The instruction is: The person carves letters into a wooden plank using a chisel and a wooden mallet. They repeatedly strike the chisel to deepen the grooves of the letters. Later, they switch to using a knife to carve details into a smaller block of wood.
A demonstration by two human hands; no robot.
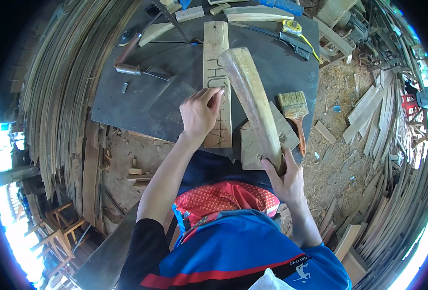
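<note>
A long pale wooden board [216, 38] with dark carved or marked lettering lies lengthwise on the dark table in front of me. My left hand [200, 111] is over the board's lower half, thumb and fingers pinched together. Whatever they hold, if anything, is hidden. In my right hand [287, 179] is the narrow end of a wooden mallet [255, 96], a thick club-like bar. It slants up to the left, its broad end above the board's right edge. Below the mallet, squarish wooden blocks [250, 150] lie at the table's near edge.
The dark tabletop [175, 104] also carries a wide paintbrush [295, 111], a tape measure [292, 28], a handsaw [173, 21], a chisel-like tool with a metal ferrule [132, 69] and wood offcuts [260, 13]. Stacked planks [64, 82] stand left; more timber [373, 101] lies right.
</note>
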